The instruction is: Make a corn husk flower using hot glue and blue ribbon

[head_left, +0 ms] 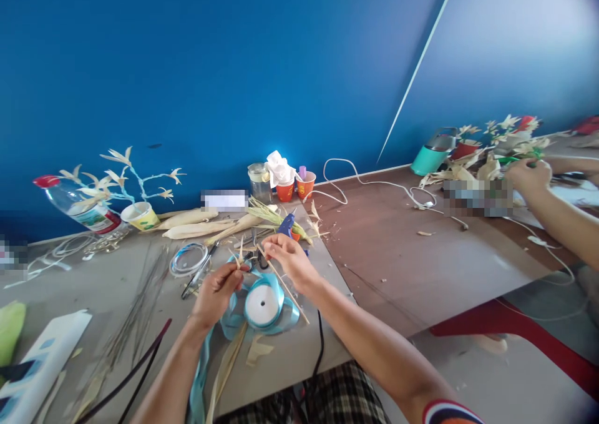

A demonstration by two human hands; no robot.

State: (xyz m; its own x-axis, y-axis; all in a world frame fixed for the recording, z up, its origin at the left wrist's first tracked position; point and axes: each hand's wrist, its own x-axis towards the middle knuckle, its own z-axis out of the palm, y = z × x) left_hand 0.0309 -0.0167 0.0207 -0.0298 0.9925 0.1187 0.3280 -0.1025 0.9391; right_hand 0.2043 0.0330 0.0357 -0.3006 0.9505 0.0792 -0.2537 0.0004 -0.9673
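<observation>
My left hand (216, 291) is closed in a pinch on a small pale husk flower (240, 258), its pointed petals sticking up. A thin pale wooden stick (289, 291) slants down to the right from my right hand (289, 260), whose fingers are closed on it. Below both hands lies a spool of light blue ribbon (262, 305), with loose loops about it. Just beyond my right hand is a blue glue gun (286, 224), partly hidden. A coil of clear tubing or wire (188, 260) lies left of my left hand.
Dried corn husks (199, 229) lie toward the wall. A paper cup with husk flowers (140, 215) stands beside a tilted bottle (93, 215). Red paper cups (285, 192) and a glass jar (260, 183) stand behind. Another person's hand (531, 177) works at the right. Thin wires (145, 286) lie left.
</observation>
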